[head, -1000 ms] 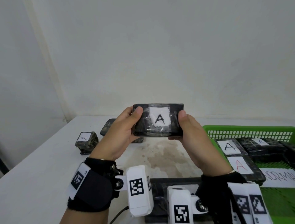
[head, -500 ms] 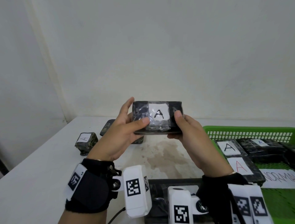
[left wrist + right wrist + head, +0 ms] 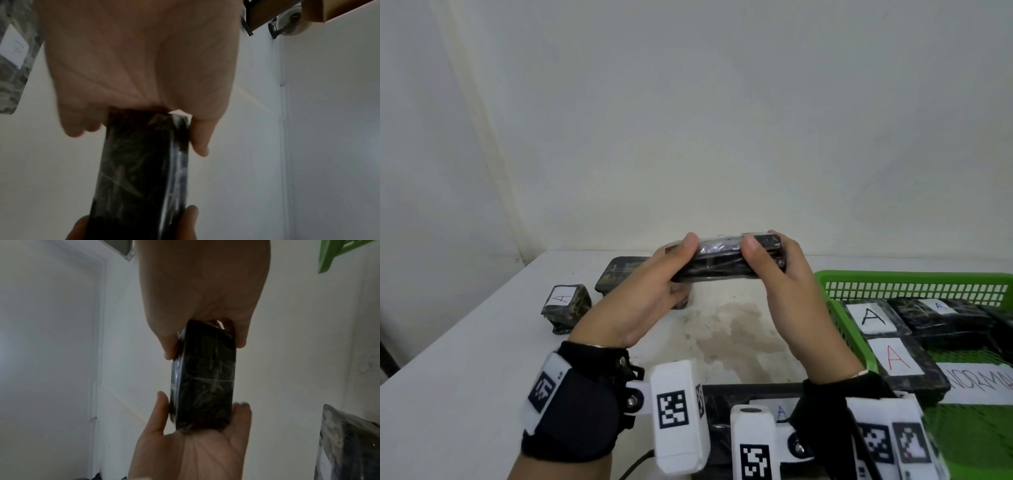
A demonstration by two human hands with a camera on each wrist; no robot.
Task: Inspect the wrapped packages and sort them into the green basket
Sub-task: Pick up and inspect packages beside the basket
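Both hands hold a dark plastic-wrapped package (image 3: 724,265) up above the white table (image 3: 465,359); it is tipped so a long dark edge faces me and its label is out of sight. My left hand (image 3: 654,284) grips its left end, thumb on top. My right hand (image 3: 780,274) grips the right end the same way. In the wrist views the package (image 3: 141,170) (image 3: 203,376) stands between thumb and fingers of each hand. The green basket (image 3: 914,284) at the right holds several wrapped packages, two with A labels (image 3: 873,317) (image 3: 897,356).
A small wrapped cube (image 3: 566,303) labelled A sits at the table's left. A flat dark package (image 3: 619,277) lies behind my left hand. Another package (image 3: 753,397) lies near the front edge. A white paper sign (image 3: 976,380) lies in the basket. A plain wall stands behind.
The package has been tipped away from me: its A label faced me before and now points up, out of sight. Both thumbs shifted onto the top edge.
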